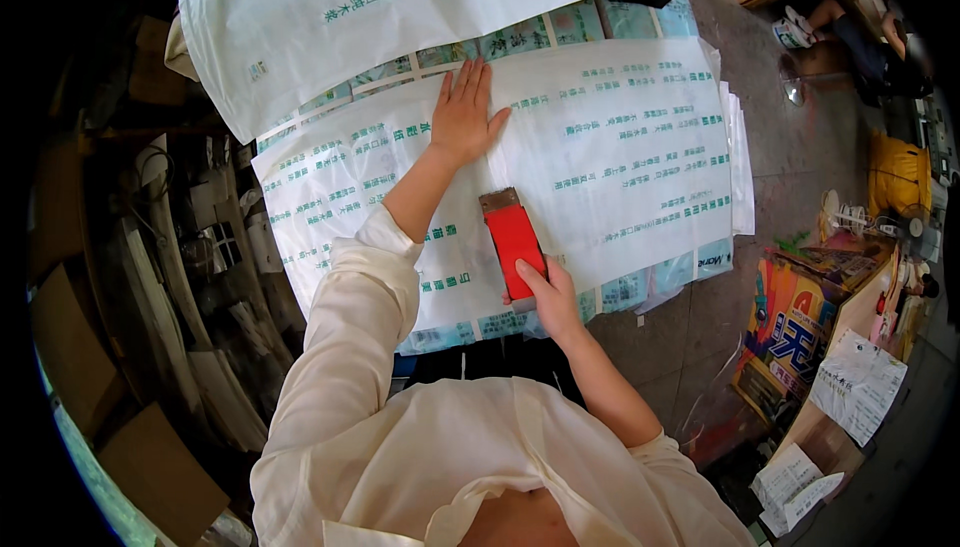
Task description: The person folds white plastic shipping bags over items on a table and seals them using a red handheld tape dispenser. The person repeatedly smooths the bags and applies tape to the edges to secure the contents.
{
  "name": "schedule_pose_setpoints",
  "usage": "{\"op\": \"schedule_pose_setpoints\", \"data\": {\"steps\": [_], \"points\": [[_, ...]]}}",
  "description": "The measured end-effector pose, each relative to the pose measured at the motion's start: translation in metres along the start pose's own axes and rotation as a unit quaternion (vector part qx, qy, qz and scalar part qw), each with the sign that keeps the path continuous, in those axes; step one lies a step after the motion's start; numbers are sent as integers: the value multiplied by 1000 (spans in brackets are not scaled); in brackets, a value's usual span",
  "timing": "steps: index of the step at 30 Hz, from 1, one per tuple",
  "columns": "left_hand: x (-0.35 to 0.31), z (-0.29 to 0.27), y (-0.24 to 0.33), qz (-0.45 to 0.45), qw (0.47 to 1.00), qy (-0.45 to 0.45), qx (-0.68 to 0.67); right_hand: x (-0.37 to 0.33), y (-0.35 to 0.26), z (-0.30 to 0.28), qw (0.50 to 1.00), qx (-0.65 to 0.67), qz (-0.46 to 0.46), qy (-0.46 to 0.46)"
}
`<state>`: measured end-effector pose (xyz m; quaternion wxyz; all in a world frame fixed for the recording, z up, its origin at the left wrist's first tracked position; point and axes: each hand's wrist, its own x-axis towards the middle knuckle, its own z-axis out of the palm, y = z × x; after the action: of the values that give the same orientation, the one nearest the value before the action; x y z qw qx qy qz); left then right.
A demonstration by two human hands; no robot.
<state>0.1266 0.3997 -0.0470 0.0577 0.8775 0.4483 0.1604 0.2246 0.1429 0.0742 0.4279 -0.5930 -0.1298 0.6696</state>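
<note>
My left hand (464, 119) lies flat with its fingers stretched on a white printed plastic sheet (620, 137), near that sheet's far edge. Closer to me, my right hand (548, 292) is wrapped round the near end of a red tape dispenser (512, 247). Its brownish metal end (498, 200) points away from me and rests on or just above the sheet. A faint pale strip runs on the sheet between the dispenser and my left hand. Under the sheet are bluish-green wrapped packs (500, 323), showing along the near edge. A second white sheet (380, 7) covers the far part.
Stacked boards and cardboard (170, 267) crowd the left side. To the right, a colourful printed carton (790, 322) stands beside papers (858, 382) on a wooden surface. A yellow bundle (897, 177) lies farther back. Another person (860, 47) is at the far right.
</note>
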Motion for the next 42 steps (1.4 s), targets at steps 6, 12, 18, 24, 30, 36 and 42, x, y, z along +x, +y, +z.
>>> {"op": "schedule_pose_setpoints", "data": {"steps": [6,12,18,24,30,36,42], "points": [[8,5,0,-27,1000,-12,5,2,0,-2,1000,-8,-5,-7],[13,7,0,-28,999,-18,3,-4,16,-15,999,-42,-15,-3],[10,10,-2,-25,999,-16,17,-91,16,-39,999,-25,44,16],[7,-11,-9,-64,964,67,-251,-104,-13,-40,999,37,22,12],[-137,-65,56,-383,827,199,-359,-101,-21,-46,998,58,33,0],[-237,-70,161,-310,907,43,-282,-95,-40,-63,996,46,67,-22],[-225,-60,191,-363,902,18,-235,-83,-53,-72,998,-10,56,-31]]}}
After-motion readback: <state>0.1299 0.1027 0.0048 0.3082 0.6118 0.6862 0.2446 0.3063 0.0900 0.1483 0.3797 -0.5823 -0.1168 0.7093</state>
